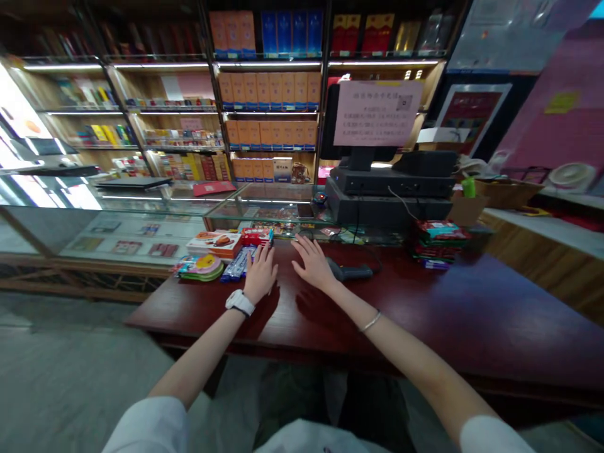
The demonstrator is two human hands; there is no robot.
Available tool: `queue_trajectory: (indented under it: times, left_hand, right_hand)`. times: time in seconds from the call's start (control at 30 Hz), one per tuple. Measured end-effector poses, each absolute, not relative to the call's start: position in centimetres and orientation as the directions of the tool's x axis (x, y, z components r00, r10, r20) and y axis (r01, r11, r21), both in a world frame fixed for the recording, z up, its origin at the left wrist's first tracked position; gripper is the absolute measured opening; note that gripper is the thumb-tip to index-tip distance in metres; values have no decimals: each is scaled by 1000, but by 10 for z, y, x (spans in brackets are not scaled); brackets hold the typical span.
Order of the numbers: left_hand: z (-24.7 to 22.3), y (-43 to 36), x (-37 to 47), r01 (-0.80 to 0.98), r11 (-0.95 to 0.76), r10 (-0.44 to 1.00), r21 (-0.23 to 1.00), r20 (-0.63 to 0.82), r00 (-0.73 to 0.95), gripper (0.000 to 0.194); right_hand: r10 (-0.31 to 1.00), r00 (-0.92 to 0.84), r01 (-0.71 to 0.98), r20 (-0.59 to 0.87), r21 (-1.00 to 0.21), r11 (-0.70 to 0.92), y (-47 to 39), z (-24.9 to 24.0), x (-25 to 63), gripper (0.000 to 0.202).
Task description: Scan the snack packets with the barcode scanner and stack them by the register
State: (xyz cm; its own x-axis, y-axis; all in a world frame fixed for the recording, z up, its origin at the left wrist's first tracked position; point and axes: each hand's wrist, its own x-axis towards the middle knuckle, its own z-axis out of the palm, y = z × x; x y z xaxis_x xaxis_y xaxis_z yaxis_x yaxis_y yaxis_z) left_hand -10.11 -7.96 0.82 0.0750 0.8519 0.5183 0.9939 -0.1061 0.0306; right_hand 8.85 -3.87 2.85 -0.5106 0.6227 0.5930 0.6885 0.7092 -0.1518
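My left hand, fingers spread, is at the right edge of a blue and silver snack packet; I cannot tell whether it touches it. My right hand is open with nothing in it, just left of a black barcode scanner lying on the desk. Left of the packet are a round-ended green and yellow package and a white and orange box. A red packet sits behind my left fingertips.
The dark red wooden desk meets a glass display counter at the back. A register with a monitor bearing a paper sign stands behind the scanner. Stacked red and green packets lie to the right. Shelves of boxes line the wall.
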Motion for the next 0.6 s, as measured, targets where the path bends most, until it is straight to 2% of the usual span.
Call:
queue_trajectory:
  times: [0.27,0.6]
  left_hand:
    - [-8,-81,-131,998,10,881,67,472,-40,52]
    - [-26,-87,-133,985,145,885,97,432,-173,54]
  right_hand:
    - [604,-595,607,529,-197,770,-20,6,34,55]
    - [682,-642,614,350,-297,731,8,-24,-16,60]
